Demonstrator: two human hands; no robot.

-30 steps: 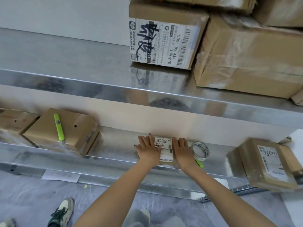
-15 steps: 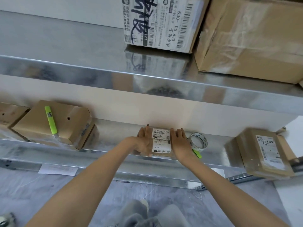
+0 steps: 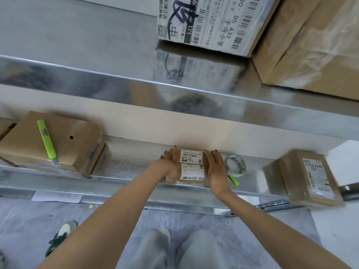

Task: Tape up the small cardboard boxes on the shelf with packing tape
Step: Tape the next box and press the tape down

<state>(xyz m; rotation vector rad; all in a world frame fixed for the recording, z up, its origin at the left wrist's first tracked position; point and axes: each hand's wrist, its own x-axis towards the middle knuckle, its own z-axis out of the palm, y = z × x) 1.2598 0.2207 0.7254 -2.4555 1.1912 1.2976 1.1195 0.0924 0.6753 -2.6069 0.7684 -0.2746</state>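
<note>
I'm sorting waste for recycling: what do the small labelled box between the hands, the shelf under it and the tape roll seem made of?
Small box: matt brown cardboard, white paper labels. Shelf: bright sheet metal, probably steel; it mirrors things. Tape roll: glossy clear plastic film, see-through; core material unclear.

2 metal shelves. The lower shelf (image 3: 132,167), mid-frame, carries a cardboard box (image 3: 64,152) at left, a small labelled box (image 3: 191,166) at centre, a tape roll (image 3: 236,165) just right of it, and another box (image 3: 310,177) far right. The upper shelf (image 3: 77,45) carries a labelled carton (image 3: 209,20) beside a plain carton (image 3: 310,45), upper right.
</note>
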